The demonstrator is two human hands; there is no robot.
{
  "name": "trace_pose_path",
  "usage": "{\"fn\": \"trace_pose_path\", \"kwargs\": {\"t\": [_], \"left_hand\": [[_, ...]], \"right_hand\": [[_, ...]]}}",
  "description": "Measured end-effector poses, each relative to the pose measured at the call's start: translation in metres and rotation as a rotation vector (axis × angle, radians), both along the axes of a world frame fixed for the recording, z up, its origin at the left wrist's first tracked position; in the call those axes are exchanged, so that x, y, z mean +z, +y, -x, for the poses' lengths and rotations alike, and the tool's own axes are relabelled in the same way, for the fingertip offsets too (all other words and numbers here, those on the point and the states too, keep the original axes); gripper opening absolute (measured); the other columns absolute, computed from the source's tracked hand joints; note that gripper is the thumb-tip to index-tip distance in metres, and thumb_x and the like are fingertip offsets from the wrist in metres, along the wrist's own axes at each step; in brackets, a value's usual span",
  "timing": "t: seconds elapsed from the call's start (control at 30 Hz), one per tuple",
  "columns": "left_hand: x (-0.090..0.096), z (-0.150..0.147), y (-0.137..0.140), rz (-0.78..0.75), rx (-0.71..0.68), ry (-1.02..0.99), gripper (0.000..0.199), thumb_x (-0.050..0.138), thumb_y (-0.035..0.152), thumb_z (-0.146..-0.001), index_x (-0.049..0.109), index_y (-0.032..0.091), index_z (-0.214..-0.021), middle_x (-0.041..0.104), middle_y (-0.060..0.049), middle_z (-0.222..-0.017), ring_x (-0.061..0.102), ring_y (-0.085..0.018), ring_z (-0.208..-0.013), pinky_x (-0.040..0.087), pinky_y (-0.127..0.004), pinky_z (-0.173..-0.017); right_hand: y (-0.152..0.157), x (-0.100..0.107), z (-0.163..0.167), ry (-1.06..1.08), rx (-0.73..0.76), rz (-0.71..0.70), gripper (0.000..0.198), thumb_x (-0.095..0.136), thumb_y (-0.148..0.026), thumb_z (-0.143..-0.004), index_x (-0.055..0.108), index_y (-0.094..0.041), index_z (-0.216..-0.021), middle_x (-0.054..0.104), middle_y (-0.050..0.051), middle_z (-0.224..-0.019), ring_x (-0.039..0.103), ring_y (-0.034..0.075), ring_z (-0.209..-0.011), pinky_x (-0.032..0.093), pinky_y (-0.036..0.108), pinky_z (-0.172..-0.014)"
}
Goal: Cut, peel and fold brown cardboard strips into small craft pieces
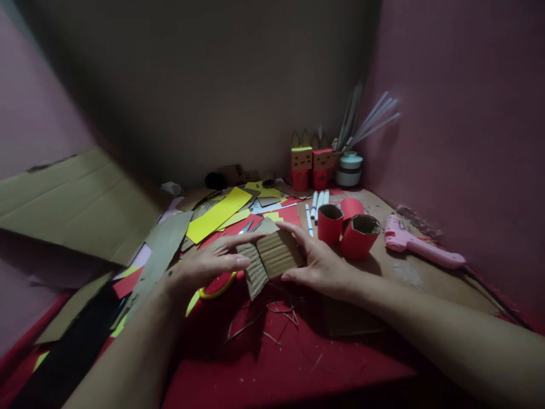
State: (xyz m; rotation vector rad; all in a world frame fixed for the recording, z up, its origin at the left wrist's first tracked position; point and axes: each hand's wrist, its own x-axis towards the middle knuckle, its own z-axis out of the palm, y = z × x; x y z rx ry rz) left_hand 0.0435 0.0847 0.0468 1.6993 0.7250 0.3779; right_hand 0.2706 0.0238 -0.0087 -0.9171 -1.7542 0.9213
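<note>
Between my two hands is a piece of corrugated cardboard (277, 253), bent along a crease into two panels with the ridges showing. My right hand (317, 264) grips its larger panel, thumb below and fingers along the top edge. My left hand (213, 261) holds the smaller, tilted panel, thumb on its face and fingers behind. Under my left hand lie scissors (219, 288) with yellow handles, partly hidden. Thin cardboard scraps (272, 318) are scattered on the red tablecloth (238, 375) below.
Red paper-covered tubes (360, 237) stand at right, near a pink glue gun (426, 244). White markers (319, 203) lie behind. Two cardboard figures (301, 165) and a jar (349, 169) stand at the back. Yellow paper (219, 215) and a large cardboard sheet (76, 204) are at left.
</note>
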Motion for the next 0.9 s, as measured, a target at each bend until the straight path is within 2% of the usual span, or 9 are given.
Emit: {"fn": "trace_pose_path", "kwargs": {"t": [0.13,0.27,0.43,0.63,0.73,0.9], "left_hand": [[0.001,0.002,0.001,0.021,-0.071,0.022,0.068,0.070,0.043,-0.069,0.053,0.017,-0.130,0.062,-0.012,-0.125,0.056,-0.032,-0.114,0.046,-0.036,-0.091],[0.001,0.004,0.003,0.068,-0.055,-0.056,0.067,0.071,0.043,-0.067,0.057,0.013,-0.125,0.064,-0.014,-0.122,0.056,-0.032,-0.114,0.047,-0.035,-0.090],[-0.005,0.005,0.007,0.210,-0.023,-0.175,0.058,0.072,0.039,-0.066,0.063,0.011,-0.117,0.069,-0.014,-0.112,0.061,-0.031,-0.105,0.050,-0.034,-0.085],[-0.015,0.001,0.014,0.205,0.000,-0.241,0.052,0.068,0.037,-0.071,0.064,0.012,-0.116,0.070,-0.014,-0.109,0.062,-0.030,-0.104,0.047,-0.038,-0.089],[-0.018,-0.002,0.016,0.156,0.053,-0.230,0.050,0.065,0.037,-0.074,0.063,0.012,-0.117,0.069,-0.014,-0.113,0.061,-0.031,-0.106,0.045,-0.041,-0.093],[-0.016,-0.008,0.011,-0.067,0.078,-0.097,0.042,0.059,0.034,-0.081,0.062,0.017,-0.120,0.066,-0.010,-0.119,0.058,-0.027,-0.108,0.045,-0.037,-0.093]], "right_hand": [[-0.002,-0.004,-0.002,-0.202,-0.066,-0.022,0.078,0.076,-0.028,-0.067,0.035,-0.026,-0.134,0.053,0.010,-0.123,0.054,0.028,-0.109,0.047,0.046,-0.094],[-0.004,-0.005,-0.001,-0.212,-0.053,-0.006,0.078,0.076,-0.038,-0.068,0.034,-0.027,-0.133,0.051,0.010,-0.124,0.054,0.028,-0.108,0.050,0.046,-0.090],[-0.006,0.000,0.001,0.034,0.065,0.000,0.074,0.077,-0.032,-0.070,0.034,-0.030,-0.130,0.050,0.008,-0.125,0.053,0.024,-0.111,0.049,0.041,-0.091],[-0.002,0.005,0.005,0.404,0.199,0.156,0.071,0.079,-0.019,-0.067,0.041,-0.034,-0.125,0.050,0.004,-0.123,0.055,0.021,-0.107,0.049,0.039,-0.088],[0.002,0.006,0.004,0.505,0.278,0.228,0.070,0.080,-0.014,-0.064,0.043,-0.032,-0.121,0.055,0.003,-0.117,0.057,0.020,-0.106,0.049,0.037,-0.089],[0.003,0.005,0.003,0.498,0.218,0.317,0.058,0.078,-0.015,-0.066,0.046,-0.026,-0.114,0.055,0.004,-0.112,0.059,0.018,-0.099,0.051,0.032,-0.080]]}}
